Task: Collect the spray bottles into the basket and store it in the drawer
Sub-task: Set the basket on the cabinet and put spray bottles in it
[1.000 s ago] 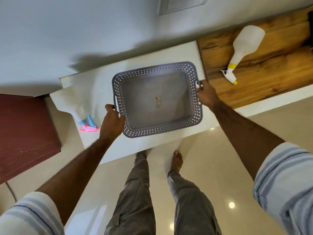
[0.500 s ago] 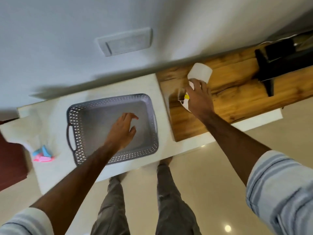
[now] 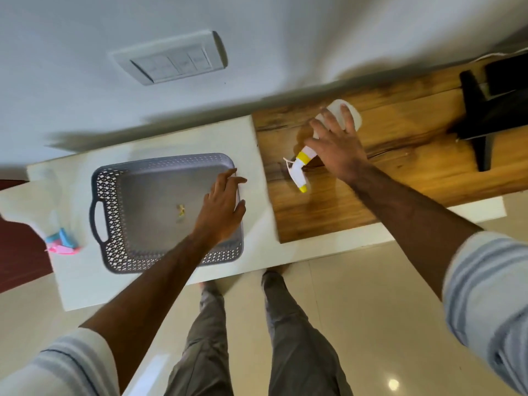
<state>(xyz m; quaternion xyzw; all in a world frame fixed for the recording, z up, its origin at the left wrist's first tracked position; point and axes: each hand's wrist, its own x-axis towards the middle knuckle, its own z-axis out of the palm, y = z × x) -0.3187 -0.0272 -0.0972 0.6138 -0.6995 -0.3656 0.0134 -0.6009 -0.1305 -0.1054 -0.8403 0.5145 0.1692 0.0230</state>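
A grey perforated basket (image 3: 108, 207) sits on the white counter (image 3: 257, 155); a small yellowish scrap lies inside it. My left hand (image 3: 221, 208) hovers over the basket's right rim, fingers apart, holding nothing. On the wooden top (image 3: 400, 172) to the right lies a white spray bottle with a yellow collar and nozzle (image 3: 300, 170). My right hand (image 3: 337, 141) is laid over its body with fingers curled around it. A second white spray bottle with a blue and pink trigger (image 3: 61, 242) lies at the counter's far left edge, blurred.
A black stand (image 3: 483, 121) sits on the wooden top at the far right. A switch plate (image 3: 171, 61) is on the wall behind. A dark red surface (image 3: 17, 252) is at the left. My legs stand on the tiled floor below the counter's front edge.
Both hands let go of the basket handles. My right hand reached to the yellow-nozzle bottle and closed over it; my left hand moved across the basket to its right rim. The view shifted right.
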